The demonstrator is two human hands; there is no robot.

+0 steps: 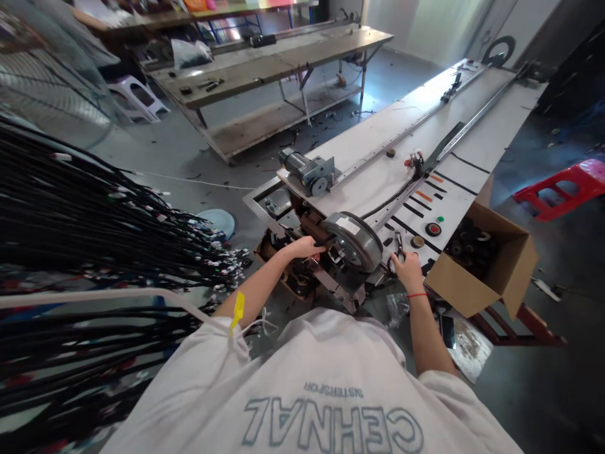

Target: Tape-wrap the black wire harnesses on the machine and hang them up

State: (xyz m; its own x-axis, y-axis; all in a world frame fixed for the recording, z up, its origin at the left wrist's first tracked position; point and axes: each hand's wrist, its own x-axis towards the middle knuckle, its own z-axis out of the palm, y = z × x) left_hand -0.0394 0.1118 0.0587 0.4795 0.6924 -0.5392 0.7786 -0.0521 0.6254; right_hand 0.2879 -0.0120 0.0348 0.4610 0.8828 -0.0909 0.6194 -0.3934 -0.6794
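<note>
Black cable [321,243] sits at the near end of the long white bench [373,135], feeding in beside the big grey metal wheel [353,241]. Left hand [306,247] is closed around the cable end, pinching it right against the wheel's left face. Right hand [407,268] rests on the bench edge, fingers curled over a pair of scissors [396,252]; looks like a grip on the handles, but can't tell how firm.

My read: threading/seating the cable at the wheel, cutter at the ready. Next move needs the end held straight and taut into the mechanism, blades kept off the jacket until it's placed.

Materials: wheel is a machined disc, dull steel, smooth rim. Grey motor [307,171] just behind it, boxy housing. Bench top is painted white with black strips and a long rail running its length. Open cardboard box [491,268] hangs off the right side, dark tape rolls inside. Thick bundle of black wires [94,221] with pale connector tips fans out on the left. Red plastic stool [562,186] lies tipped on the concrete floor, far right.
</note>
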